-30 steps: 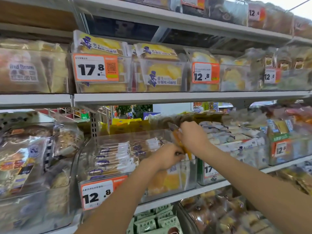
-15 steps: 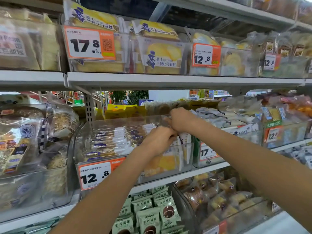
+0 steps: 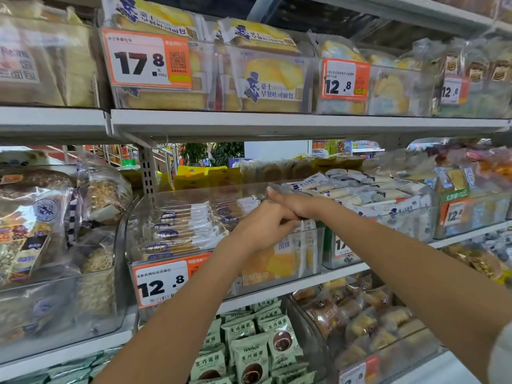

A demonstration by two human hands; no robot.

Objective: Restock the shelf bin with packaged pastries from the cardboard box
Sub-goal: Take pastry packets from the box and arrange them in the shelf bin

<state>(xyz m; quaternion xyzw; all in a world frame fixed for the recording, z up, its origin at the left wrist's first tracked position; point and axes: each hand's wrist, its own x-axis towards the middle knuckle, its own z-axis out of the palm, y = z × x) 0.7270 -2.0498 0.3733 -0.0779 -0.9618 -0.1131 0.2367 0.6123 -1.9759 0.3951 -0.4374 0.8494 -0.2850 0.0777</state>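
Since the earlier frames both hands have sunk toward the bin's top edge, and the orange-yellow pack seen between them is now out of sight. Left hand (image 3: 263,228): fingers curled, touching the right hand; whether they pinch anything cannot be told. Right hand (image 3: 295,205): fingers together, laid flat over a clear pack edge at the rim of the bin (image 3: 310,253), on the middle shelf. Pastries (image 3: 182,231) lie stacked in the bin's left part; yellow packs (image 3: 279,263) stand at its right front. Price tag (image 3: 162,284) reads 12.8. Cardboard box not in view.
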